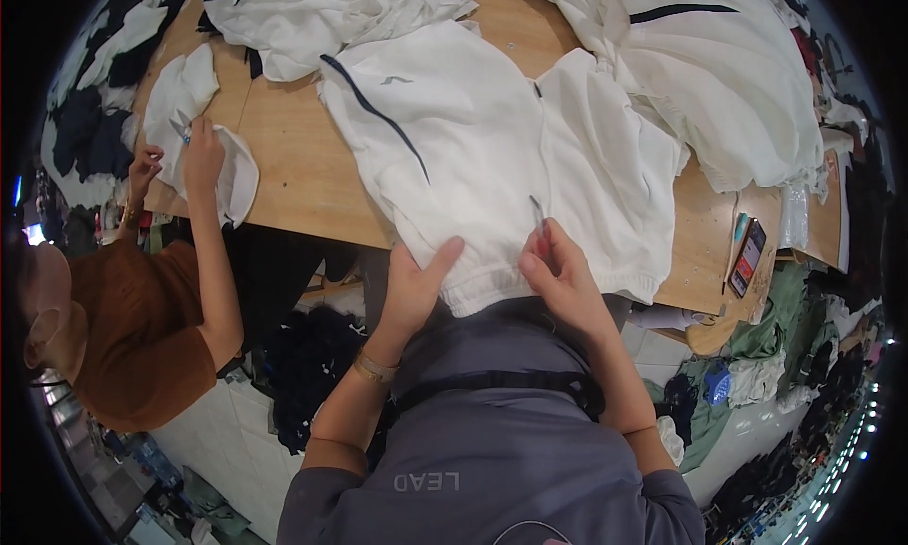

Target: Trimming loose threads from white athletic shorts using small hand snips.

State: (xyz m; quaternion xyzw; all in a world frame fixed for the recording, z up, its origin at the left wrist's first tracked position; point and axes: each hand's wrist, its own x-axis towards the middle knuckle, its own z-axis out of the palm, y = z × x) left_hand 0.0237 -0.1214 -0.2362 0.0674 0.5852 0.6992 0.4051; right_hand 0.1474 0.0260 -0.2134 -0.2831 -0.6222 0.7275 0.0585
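A white garment [482, 120] with a dark navy trim line and a gathered elastic hem lies spread on the table in front of me. Its hem hangs over the near edge, against my body. My left hand [421, 276] pinches the garment beside the hem, thumb on top and the other fingers hidden under the cloth. Over the hem, to the right, my right hand [563, 271] is closed around small thread snips [536, 209]. Their metal tip points away from me, and a bit of red shows between my fingers.
More white garments [719, 82] are piled at the far side of the wooden table [293, 157]. A phone [747, 259] and a pen [731, 247] lie at the right. On the left a co-worker in a brown top [151, 328] holds scissors [182, 127] over white cloth. Dark cloth heaps [317, 370] cover floor.
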